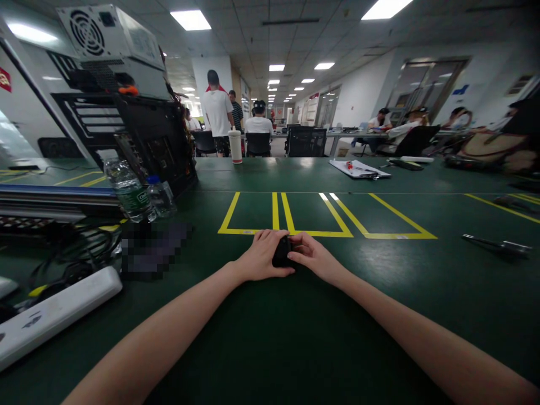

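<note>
Green tabletop (287, 337) first, running wide between two bare forearms (181, 323), and that's the roomiest stretch for moving! On the left, a white power strip (63, 315) marks the limit. Now the action: the left hand (265, 256) curls over a small black object (282, 254), thumb along its near side, while the right hand (311, 257) pinches the opposite side. Both are grasping it; whether it touches the tabletop, I can't tell. Hold made, release not: partway through the handling, I'd judge. Right by the knuckles runs yellow tape (316, 233). Off right, well apart, a slim dark tool (502, 246). Farther on, a bottle (130, 194) and a computer case (158, 132) wall the left, a cup (235, 147) and clipboard (358, 170) border the far side, and beyond sits a person (259, 125).
</note>
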`<state>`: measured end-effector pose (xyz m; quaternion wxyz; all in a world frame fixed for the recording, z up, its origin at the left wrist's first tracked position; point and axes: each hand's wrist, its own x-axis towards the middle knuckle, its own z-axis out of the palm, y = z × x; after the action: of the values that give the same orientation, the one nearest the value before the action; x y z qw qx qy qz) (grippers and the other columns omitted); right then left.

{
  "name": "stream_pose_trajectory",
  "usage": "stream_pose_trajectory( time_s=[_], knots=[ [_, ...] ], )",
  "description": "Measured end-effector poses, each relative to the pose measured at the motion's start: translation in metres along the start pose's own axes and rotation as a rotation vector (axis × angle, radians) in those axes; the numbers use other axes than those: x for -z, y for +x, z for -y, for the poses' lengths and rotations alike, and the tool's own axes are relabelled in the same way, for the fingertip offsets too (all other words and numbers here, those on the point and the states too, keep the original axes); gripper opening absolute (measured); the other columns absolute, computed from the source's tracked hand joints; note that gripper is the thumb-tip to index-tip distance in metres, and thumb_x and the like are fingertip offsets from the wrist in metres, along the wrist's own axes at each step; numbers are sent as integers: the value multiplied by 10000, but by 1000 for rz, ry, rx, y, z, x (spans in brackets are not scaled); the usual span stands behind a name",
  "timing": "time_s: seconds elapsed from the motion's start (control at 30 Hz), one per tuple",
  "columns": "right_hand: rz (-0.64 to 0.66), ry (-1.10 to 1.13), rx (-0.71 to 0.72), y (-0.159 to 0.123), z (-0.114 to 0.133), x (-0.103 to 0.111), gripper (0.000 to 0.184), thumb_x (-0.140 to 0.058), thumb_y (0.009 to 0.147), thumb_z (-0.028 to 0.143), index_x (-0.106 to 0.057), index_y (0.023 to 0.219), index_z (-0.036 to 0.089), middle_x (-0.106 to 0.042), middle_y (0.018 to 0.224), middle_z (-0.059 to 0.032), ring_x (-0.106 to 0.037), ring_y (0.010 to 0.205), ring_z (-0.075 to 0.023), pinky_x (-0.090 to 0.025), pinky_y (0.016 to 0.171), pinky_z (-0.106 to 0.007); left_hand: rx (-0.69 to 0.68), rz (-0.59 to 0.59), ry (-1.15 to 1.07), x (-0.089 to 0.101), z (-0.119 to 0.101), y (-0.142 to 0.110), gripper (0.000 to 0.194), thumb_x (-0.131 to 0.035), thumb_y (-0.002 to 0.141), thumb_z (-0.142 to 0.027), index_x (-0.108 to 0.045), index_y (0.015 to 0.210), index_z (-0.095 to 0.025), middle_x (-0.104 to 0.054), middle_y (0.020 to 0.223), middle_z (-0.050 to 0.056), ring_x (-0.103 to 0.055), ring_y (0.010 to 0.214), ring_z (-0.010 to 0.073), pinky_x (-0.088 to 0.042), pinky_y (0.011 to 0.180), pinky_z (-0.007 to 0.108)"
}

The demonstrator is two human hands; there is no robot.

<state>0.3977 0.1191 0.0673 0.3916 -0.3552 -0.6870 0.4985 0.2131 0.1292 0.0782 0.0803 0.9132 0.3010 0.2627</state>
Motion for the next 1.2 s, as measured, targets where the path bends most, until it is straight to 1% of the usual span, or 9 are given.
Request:
stream_pose_trajectory(
  time_s=[0.17,0.33,0.47,0.57,0.73,0.9,0.97,1.1,1.2],
  knots=[
    [32,-26,3,-6,3,-3,324,-614,702,192,-430,965,239,-518,972,-6,-563,913,-160,-468,815,-357,-11,6,11,1,1,-1,605,-611,684,-385,-305,1173,-202,-458,1119,75,-414,1037,236,-263,927,386],
    [-16,19,15,-3,4,-4,203,-571,743,271,-454,903,226,-527,932,1,-562,898,-162,-465,802,-354,-7,6,11,1,0,0,585,-608,688,-371,-312,1163,-202,-460,1114,68,-421,1032,228,-260,931,383],
    [-38,28,-23,0,5,-3,232,-576,740,266,-457,933,218,-524,966,-12,-552,927,-169,-457,824,-361,3,21,12,3,-1,1,586,-604,692,-372,-307,1170,-210,-458,1116,67,-418,1038,232,-270,926,388],
    [-6,13,-55,1,4,-1,256,-568,744,244,-458,972,205,-510,1003,-28,-535,965,-169,-442,867,-367,12,33,8,4,-1,1,581,-602,692,-375,-308,1168,-219,-459,1123,64,-422,1035,235,-265,930,398],
    [64,83,3,0,0,1,344,-641,676,186,-426,940,226,-509,977,-2,-543,953,-156,-442,877,-360,7,25,13,2,-1,0,567,-598,693,-367,-314,1157,-208,-461,1126,67,-422,1036,233,-265,930,392],
    [40,95,47,2,-3,-1,241,-598,722,209,-438,901,222,-513,946,6,-545,949,-150,-429,882,-353,-6,20,25,3,-1,0,601,-604,682,-407,-316,1166,-197,-459,1128,72,-416,1043,236,-274,927,384],
    [26,72,48,1,-1,-2,237,-597,721,205,-440,897,223,-518,942,7,-551,938,-151,-436,871,-353,-15,28,25,6,-3,-1,597,-586,699,-416,-312,1179,-188,-459,1132,79,-418,1045,236,-276,928,380],
    [26,-45,22,-6,7,-5,277,-605,711,197,-440,932,223,-524,949,-6,-558,917,-164,-459,838,-368,-19,73,39,13,-10,-5,564,-483,793,-360,-218,1264,-198,-428,1210,98,-405,1092,240,-252,950,406],
    [24,-191,56,-12,12,-7,275,-615,699,193,-468,930,220,-503,976,-17,-538,931,-175,-462,840,-384,-8,122,33,19,-13,-7,708,-509,785,-377,-85,1321,-191,-406,1254,113,-384,1138,251,-255,956,422]
  ],
)
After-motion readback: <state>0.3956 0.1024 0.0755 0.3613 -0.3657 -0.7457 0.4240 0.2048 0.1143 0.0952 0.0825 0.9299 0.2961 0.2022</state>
